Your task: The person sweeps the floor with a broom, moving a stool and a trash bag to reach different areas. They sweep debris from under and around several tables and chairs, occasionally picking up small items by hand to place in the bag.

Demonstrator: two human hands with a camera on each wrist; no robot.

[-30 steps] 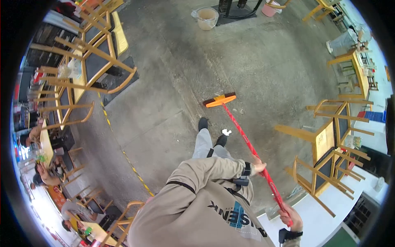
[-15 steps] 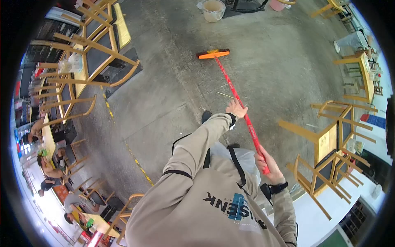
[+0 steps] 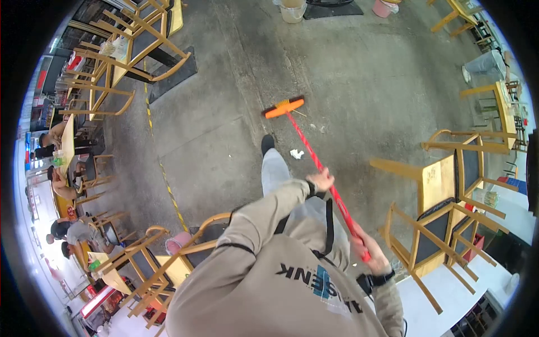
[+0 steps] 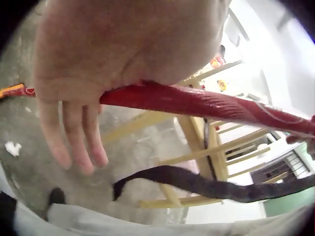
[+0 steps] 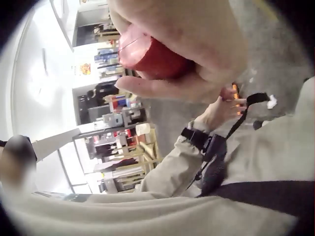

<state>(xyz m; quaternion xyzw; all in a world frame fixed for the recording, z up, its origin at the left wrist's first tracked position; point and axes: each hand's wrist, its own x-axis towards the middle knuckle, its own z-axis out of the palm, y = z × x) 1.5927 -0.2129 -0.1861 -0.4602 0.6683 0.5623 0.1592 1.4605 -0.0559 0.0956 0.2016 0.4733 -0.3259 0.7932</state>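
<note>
Both hands hold a broom by its long red handle (image 3: 306, 140). Its orange head (image 3: 284, 108) with dark and yellow bristles sits on the grey floor ahead of the feet. Partway down the handle is my left hand (image 3: 321, 181); in the left wrist view the handle passes at the base of its thumb, and several of its fingers (image 4: 78, 142) hang loosely past it. My right hand (image 3: 370, 253) grips the top end, its fingers curled round the red tip (image 5: 152, 56). A thin stick (image 3: 300, 113) lies against the broom head, and crumpled white paper (image 3: 296, 154) lies nearer the foot.
Wooden chairs (image 3: 432, 224) are stacked upside down on a table at right, and more chairs (image 3: 135, 50) at upper left. A bucket (image 3: 292, 11) and a pink bin (image 3: 385, 8) stand far ahead. Seated people are at left. Yellow-black tape (image 3: 171, 194) marks the floor.
The broom head went out away from the feet, then came back nearer and tilted. Both hands moved forward, then the left drew back. The stick now lies by the broom head.
</note>
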